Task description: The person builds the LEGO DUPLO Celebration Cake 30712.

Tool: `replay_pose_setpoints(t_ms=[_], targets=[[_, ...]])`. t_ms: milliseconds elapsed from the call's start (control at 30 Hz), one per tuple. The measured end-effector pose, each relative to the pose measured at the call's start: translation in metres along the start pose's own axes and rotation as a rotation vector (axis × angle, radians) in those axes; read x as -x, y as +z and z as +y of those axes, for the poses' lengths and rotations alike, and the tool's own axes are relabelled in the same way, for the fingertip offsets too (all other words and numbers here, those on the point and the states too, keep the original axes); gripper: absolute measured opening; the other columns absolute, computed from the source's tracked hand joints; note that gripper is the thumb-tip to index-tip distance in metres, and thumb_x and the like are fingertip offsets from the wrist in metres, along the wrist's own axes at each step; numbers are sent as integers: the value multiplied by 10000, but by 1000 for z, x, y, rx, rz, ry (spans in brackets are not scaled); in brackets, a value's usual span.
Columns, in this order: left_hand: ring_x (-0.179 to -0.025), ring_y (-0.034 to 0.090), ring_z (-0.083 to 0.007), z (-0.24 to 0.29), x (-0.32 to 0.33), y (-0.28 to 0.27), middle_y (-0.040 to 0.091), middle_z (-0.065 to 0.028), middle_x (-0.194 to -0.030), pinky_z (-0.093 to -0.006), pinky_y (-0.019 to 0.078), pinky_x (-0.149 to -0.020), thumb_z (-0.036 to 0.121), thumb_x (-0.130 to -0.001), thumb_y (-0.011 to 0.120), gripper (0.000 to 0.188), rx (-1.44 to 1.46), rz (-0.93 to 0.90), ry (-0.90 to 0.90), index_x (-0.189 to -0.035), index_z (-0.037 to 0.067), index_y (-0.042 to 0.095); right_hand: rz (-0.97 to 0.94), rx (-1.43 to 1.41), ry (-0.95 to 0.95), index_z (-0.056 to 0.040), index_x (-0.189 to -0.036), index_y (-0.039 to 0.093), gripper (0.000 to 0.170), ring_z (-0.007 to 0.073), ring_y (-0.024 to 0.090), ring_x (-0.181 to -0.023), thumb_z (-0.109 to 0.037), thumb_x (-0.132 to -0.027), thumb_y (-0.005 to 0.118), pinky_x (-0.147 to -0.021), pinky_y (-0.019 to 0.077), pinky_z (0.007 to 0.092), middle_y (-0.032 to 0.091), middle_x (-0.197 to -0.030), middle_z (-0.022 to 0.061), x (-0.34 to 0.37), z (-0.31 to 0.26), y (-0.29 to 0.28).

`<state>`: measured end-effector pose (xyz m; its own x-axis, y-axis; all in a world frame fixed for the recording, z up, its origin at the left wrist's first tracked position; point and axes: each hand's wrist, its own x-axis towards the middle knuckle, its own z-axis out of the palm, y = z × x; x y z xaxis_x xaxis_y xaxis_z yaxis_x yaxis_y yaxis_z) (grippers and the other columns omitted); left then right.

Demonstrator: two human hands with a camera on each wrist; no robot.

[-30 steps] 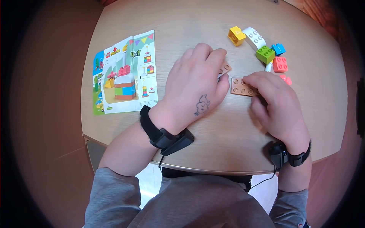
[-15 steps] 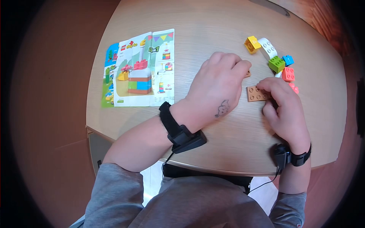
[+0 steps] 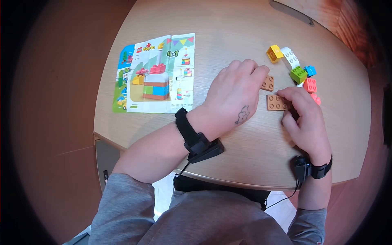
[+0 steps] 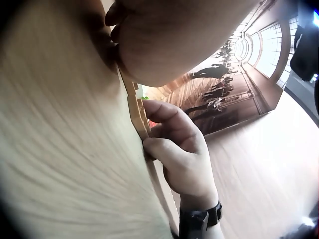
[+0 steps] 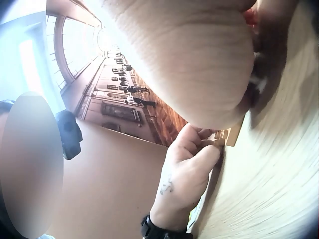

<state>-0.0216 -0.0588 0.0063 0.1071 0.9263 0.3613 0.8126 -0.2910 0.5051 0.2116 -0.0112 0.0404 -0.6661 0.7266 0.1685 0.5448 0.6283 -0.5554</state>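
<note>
Your desk (image 3: 220,28) has a bare wooden top that could let a loose piece skid if you nudge it, and its near edge sits just beyond your wrists, where a trailing cable could snag as you pull back. The leaflet (image 3: 157,73) lies at the left, close to your left forearm, so a wide elbow sweep could drag or crease it. Your left hand (image 3: 232,92) pinches the far brown plate (image 3: 268,83) by its left end; held at one end only, the plate could pivot if its free end bumps something. Your right hand (image 3: 308,122) grips the near brown plate (image 3: 277,103) by its right end, fingers over the studs, and because they cover that end from above, you could misjudge its angle. Both plates sit right of the middle, just apart, one beyond the other; if either hand creeps, their edges could knock together and skew. I cannot tell whether each lies fully flat, so pressing down could make a raised edge slip from your fingertips. Far right, the white curved brick (image 3: 290,59), yellow brick (image 3: 274,54), green brick (image 3: 299,74), coral brick (image 3: 310,85) and blue brick (image 3: 310,71) crowd together, and reaching outward with your right knuckles could scatter them, starting with the small coral piece (image 3: 316,99) beside that hand.
</note>
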Motion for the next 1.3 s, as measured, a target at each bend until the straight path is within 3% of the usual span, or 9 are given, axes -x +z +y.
replay_pose_setpoints(t_ms=[267, 367, 467, 567, 633, 733, 1100, 1200, 1300], targets=[[-1048, 679, -402, 4, -2, -1, 660, -169, -1148, -483, 573, -907, 10, -909, 699, 364, 58, 114, 84, -1272, 33, 699, 1, 3, -46, -14, -1232, 717, 388, 407, 706, -1114, 49, -853, 663, -987, 588, 464, 732, -1163, 177, -1, 3, 0], [-961, 697, -379, 19, -4, -10, 664, -151, -1066, -464, 581, -829, 104, -937, 743, 262, 172, -4, 113, -1191, 44, 726, 42, -81, -79, -12, -1266, 730, 360, 301, 725, -1028, 23, -909, 694, -918, 588, 397, 755, -1112, 113, 5, 15, -22], [-934, 699, -350, 20, 1, -7, 666, -131, -1032, -450, 580, -807, 243, -950, 801, 249, 120, -89, 85, -1108, 53, 771, 489, -418, 274, -19, -1281, 762, 252, 35, 567, -832, -98, -1046, 721, -734, 498, 251, 692, -1048, -18, 3, 63, -45], [-952, 700, -344, 17, 1, -4, 675, -122, -1054, -449, 585, -822, 240, -946, 804, 263, 100, -171, 88, -1134, 58, 776, 567, -269, 343, -18, -1258, 768, 233, 39, 563, -817, -111, -1051, 715, -729, 491, 244, 687, -1038, -10, -4, 71, -45], [-963, 702, -341, 16, 2, -4, 679, -118, -1065, -446, 588, -832, 238, -945, 806, 266, 112, -197, 113, -1142, 62, 780, 491, -256, 473, -22, -1266, 771, 253, 142, 673, -973, -142, -1047, 733, -869, 552, 304, 755, -1137, 63, -6, 51, -39], [-980, 707, -337, 20, 3, -4, 689, -113, -1086, -442, 593, -848, 235, -945, 808, 272, 137, -230, 134, -1159, 68, 785, 407, 133, 52, -51, -1299, 771, 334, 393, 616, -1376, -201, -1001, 789, -1178, 494, 509, 736, -1402, 181, -9, 51, -24], [-1002, 715, -340, 15, 5, -3, 706, -114, -1102, -449, 591, -879, 254, -959, 811, 307, 147, -222, 127, -1202, 70, 771, 291, 309, -14, -56, -1093, 734, 240, 387, 670, -1243, -102, -889, 851, -1132, 510, 523, 773, -1204, 108, -15, 39, -13], [-1038, 719, -357, 15, 3, -3, 720, -135, -1150, -463, 588, -917, 264, -956, 816, 465, 147, -233, 91, -1360, 61, 707, 286, 163, -93, -51, -1106, 738, 233, 345, 708, -1144, -57, -894, 836, -1030, 555, 452, 769, -1190, 115, -7, 25, -21], [-1112, 722, -371, 13, 3, -3, 731, -168, -1241, -471, 584, -972, 273, -943, 835, 660, 199, -215, 66, -1517, 44, 603, 68, -463, 58, -49, -1110, 741, 239, 300, 726, -1064, -23, -891, 832, -942, 581, 377, 765, -1187, 116, 0, 8, -21]])
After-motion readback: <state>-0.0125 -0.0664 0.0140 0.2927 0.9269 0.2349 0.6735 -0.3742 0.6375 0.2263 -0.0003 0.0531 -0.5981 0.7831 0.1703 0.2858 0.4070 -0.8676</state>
